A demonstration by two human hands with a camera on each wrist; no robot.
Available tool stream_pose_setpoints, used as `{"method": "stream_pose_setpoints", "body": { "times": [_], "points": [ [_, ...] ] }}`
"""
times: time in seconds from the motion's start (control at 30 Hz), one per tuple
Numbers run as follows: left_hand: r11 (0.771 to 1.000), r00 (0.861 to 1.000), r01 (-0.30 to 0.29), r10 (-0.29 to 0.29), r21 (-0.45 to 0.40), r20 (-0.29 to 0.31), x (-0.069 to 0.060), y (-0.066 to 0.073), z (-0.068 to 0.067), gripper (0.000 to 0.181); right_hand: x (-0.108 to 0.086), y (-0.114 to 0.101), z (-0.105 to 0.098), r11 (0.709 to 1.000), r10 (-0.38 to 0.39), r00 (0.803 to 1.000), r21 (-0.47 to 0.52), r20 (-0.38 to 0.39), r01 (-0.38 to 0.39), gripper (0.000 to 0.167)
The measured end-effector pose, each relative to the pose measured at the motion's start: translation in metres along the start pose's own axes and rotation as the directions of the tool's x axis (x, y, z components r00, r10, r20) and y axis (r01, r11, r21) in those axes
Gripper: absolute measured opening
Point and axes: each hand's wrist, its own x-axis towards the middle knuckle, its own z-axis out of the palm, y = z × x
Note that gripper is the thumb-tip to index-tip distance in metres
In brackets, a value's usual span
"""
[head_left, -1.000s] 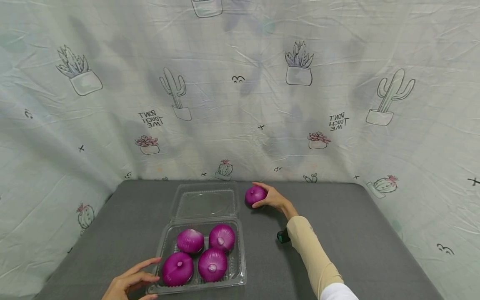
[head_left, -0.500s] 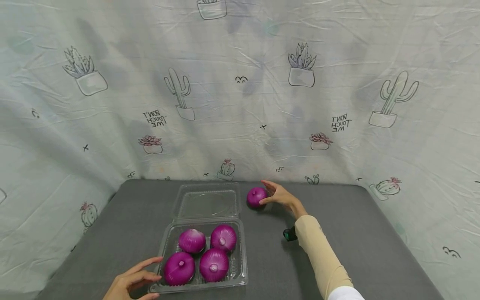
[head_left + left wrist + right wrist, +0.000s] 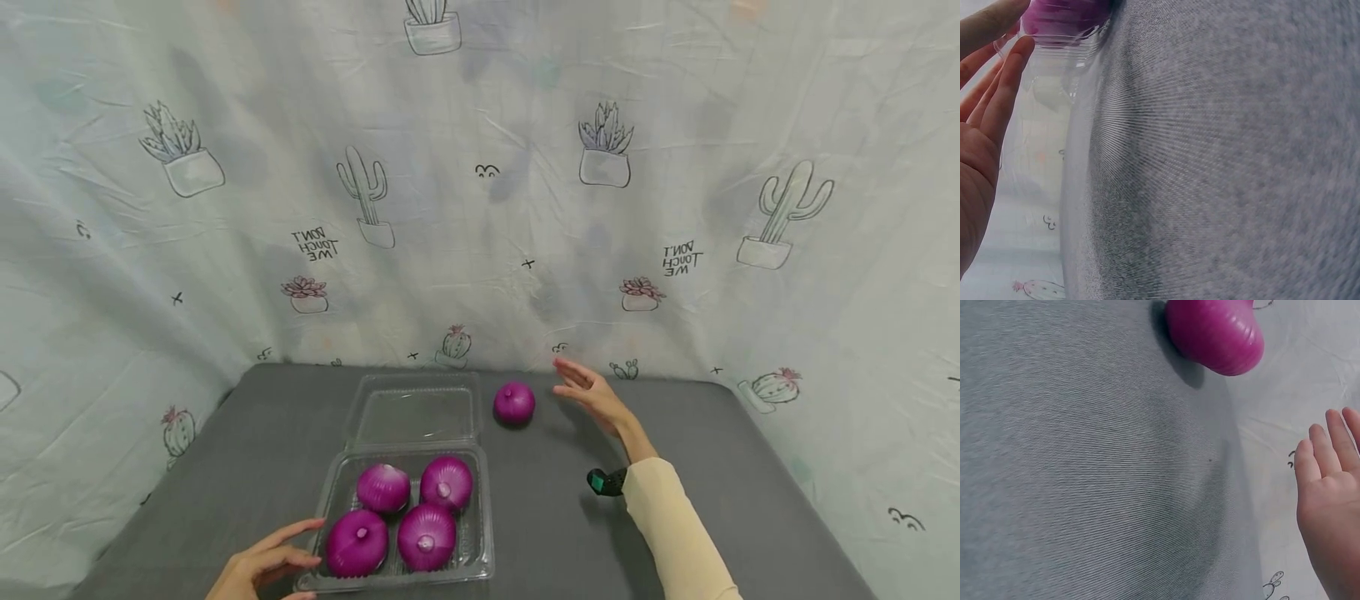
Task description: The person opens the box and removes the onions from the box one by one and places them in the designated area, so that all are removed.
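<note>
The bench (image 3: 292, 450) has a matte grey, fine-ribbed cover and rounded far corners. A clear plastic tray (image 3: 486, 521) sits flat on it, and grey surface runs out to the tray's left and right. Directly beyond the tray, joined along its far edge, the transparent lid (image 3: 416, 408) lies folded back. One purple onion (image 3: 514, 403) rests past the tray's far right corner, not touching it.

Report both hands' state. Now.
Left hand: open, touching the near left corner of the clear, box-shaped plastic container; no firm grip evident.
Right hand: open and empty, to the right of the round, glossy purple onion outside the container.
</note>
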Motion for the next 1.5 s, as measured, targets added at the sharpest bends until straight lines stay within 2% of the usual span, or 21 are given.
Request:
{"method": "stream_pose_setpoints", "body": {
  "times": [0.27,0.53,0.8,1.0,1.33,1.5],
  "points": [
    [0.999,1.000,0.014,-0.014,-0.031,0.013,-0.002,-0.001,-0.001,0.030,-0.014,0.010,0.005,0.999,-0.023,0.998,0.032,0.065,0.021,0.061],
    [1.000,1.000,-0.003,0.003,-0.027,-0.005,0.001,-0.002,0.000,0.031,-0.026,0.007,0.015,0.994,-0.090,0.980,0.069,0.176,0.079,0.062],
    [1.000,1.000,-0.020,0.020,-0.004,-0.014,0.002,0.000,0.001,0.031,-0.037,0.002,0.035,0.989,-0.122,0.954,0.115,0.273,0.093,0.059],
    [1.000,1.000,-0.017,0.017,0.009,-0.020,0.002,0.000,0.002,0.032,-0.046,-0.002,0.056,0.985,-0.149,0.922,0.136,0.357,0.106,0.059],
    [0.999,1.000,0.030,-0.030,0.015,0.003,0.003,0.002,0.001,0.029,-0.057,-0.006,0.098,0.982,-0.134,0.871,0.180,0.473,0.054,0.058],
    [0.999,0.999,0.042,-0.042,0.024,0.003,0.003,0.004,0.001,0.029,-0.060,-0.003,0.112,0.985,-0.144,0.861,0.157,0.488,0.075,0.057]
  ]
}}
